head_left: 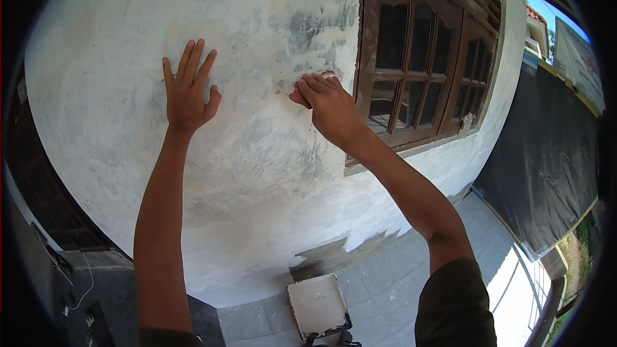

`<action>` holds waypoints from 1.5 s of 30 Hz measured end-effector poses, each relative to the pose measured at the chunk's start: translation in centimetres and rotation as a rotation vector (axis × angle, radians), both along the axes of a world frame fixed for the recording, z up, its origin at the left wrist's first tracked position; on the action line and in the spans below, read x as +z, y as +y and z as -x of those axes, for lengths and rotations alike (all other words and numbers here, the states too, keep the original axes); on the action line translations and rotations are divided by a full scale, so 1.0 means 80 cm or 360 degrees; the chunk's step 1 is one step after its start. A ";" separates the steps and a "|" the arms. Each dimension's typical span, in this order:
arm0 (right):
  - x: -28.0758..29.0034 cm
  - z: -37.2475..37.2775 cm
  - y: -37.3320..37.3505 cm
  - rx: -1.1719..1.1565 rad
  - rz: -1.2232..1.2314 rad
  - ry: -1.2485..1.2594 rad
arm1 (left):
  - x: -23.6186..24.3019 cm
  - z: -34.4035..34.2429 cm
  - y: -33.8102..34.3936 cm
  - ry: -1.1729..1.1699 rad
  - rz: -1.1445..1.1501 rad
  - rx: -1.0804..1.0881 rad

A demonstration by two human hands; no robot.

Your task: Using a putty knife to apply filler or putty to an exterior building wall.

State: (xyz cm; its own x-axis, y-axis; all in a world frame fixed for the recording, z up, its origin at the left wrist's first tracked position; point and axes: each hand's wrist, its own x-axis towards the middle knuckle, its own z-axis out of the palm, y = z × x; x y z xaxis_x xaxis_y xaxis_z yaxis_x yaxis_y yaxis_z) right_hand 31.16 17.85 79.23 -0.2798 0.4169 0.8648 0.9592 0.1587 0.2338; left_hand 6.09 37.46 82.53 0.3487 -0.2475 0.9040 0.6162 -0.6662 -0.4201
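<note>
My left hand (187, 93) lies flat on the patchy white wall (250, 148), its fingers spread and nothing in it. Farther right, close to the window frame, my right hand (335, 110) is closed over a crumpled reddish piece of sandpaper (298, 96) and presses it against the wall. Part of the sandpaper is hidden under the fingers, and white dust or paint shows along its upper edge. Grey smears and rough patches mark the wall around and above my right hand.
A brown wooden window (411, 58) with glass panes is just right of my right hand. Below on the grey tiled floor (385, 289) stands a paint tray (318, 305) with whitish paint. A dark sheet (540, 148) hangs at the far right; a white cable (87, 283) lies lower left.
</note>
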 end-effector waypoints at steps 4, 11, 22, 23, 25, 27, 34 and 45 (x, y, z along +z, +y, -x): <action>0.051 0.002 -0.037 0.0034 0.0264 0.0412 | -0.003 0.007 0.000 0.0002 0.0021 0.0033; 0.198 -0.022 0.029 -0.0001 -0.0699 -0.0004 | 0.003 -0.003 -0.007 0.0015 0.0007 0.0005; -0.019 0.000 0.045 -0.0323 -0.0307 -0.0173 | 0.001 -0.001 -0.001 0.0000 -0.0013 -0.0005; -0.031 0.007 0.026 -0.0201 -0.0098 -0.0098 | 0.000 -0.001 -0.001 -0.0007 -0.0018 -0.0001; -0.012 0.013 -0.007 -0.0014 0.0363 0.0257 | -0.001 0.002 0.000 0.0002 -0.0003 0.0022; 0.048 0.022 -0.044 0.0267 0.0600 0.0802 | -0.002 0.005 0.001 -0.0005 -0.0009 0.0015; 0.151 -0.030 0.051 -0.0064 -0.0753 -0.0281 | 0.004 -0.006 -0.008 0.0010 -0.0023 -0.0012; -0.013 0.013 0.001 0.0058 -0.0067 0.0105 | -0.003 0.011 0.002 0.0002 -0.0020 0.0035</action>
